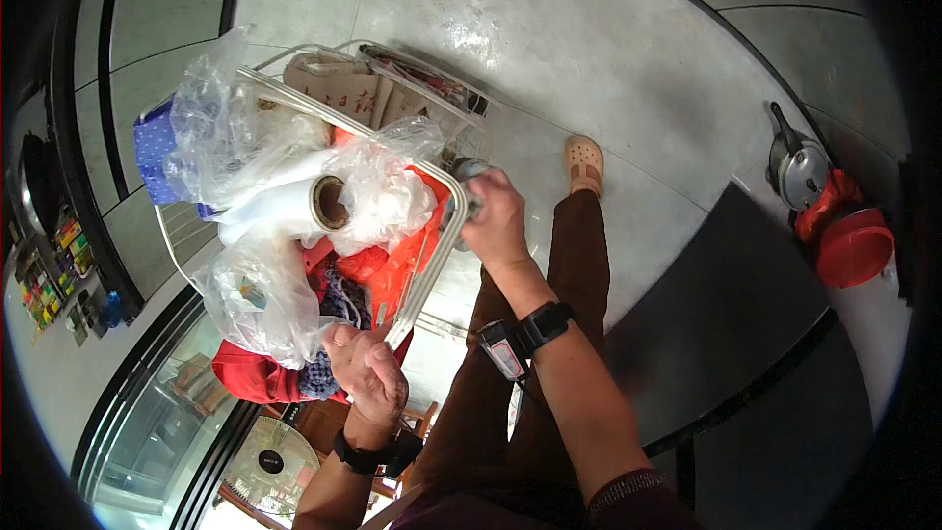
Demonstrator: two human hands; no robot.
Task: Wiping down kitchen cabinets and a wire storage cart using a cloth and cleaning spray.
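A white wire rack (430, 287) stands before me, its top basket heaped with things. My right hand (497, 221) is closed on a blurred grey item (465, 171) just outside the rack's right corner; I cannot tell what it is. My left hand (368, 372) is at the near rim with bent fingers, beside a clear plastic bag (257, 302); whether it grips the rim is unclear. In the basket lie a roll of white plastic film (280, 210) with a cardboard core, crumpled clear bags (390, 199), an orange-red plastic bag (401, 272) and a dark knitted item (342, 294).
Folded newspapers (331, 88) fill a lower tier behind. Red cloth (254, 375) hangs at the near left, above an electric fan (271, 460). A black table (721, 324) is at right, with a pressure cooker (802, 173) and red basin (857, 250) beyond it.
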